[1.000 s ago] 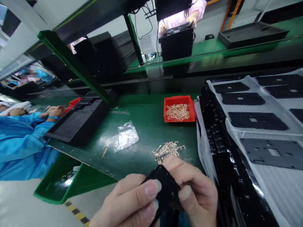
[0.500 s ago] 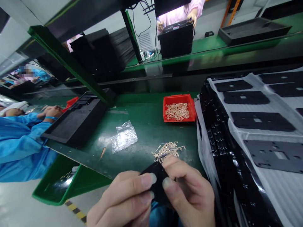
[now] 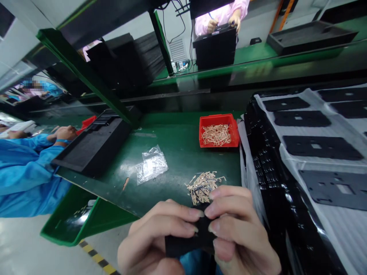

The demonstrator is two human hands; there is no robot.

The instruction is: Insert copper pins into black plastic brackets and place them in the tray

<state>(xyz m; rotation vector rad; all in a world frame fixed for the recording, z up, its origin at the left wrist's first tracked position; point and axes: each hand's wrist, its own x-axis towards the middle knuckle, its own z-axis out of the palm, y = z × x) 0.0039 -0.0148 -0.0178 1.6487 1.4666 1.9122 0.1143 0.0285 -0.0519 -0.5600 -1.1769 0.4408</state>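
Close to me, a flat black plate [image 3: 183,244] is held between both hands. My left hand [image 3: 155,236] grips its left part, with the fingertips pressed on the upper face. From the other side my right hand [image 3: 243,229] is closed on it, its fingertips almost meeting the left ones. Much of the plate is covered by the fingers. Just beyond the hands lies a loose pile of small beige strips [image 3: 202,185] on the green table [image 3: 177,152]. Farther back, a red bin [image 3: 204,144] holds many similar strips.
To the right, black plates [image 3: 321,147] with cut-outs lie on white sheeting over stacked black trays [image 3: 263,175]. A clear plastic bag [image 3: 151,166] is left of the pile. Beyond it stands a black tray [image 3: 86,152] beside a co-worker's blue sleeve [image 3: 23,168]. A green bin [image 3: 106,217] hangs below the table edge.
The black plate has been turned in my hands and its near edge now faces me. My right fingers have moved from a thumb pinch to lying along its top.
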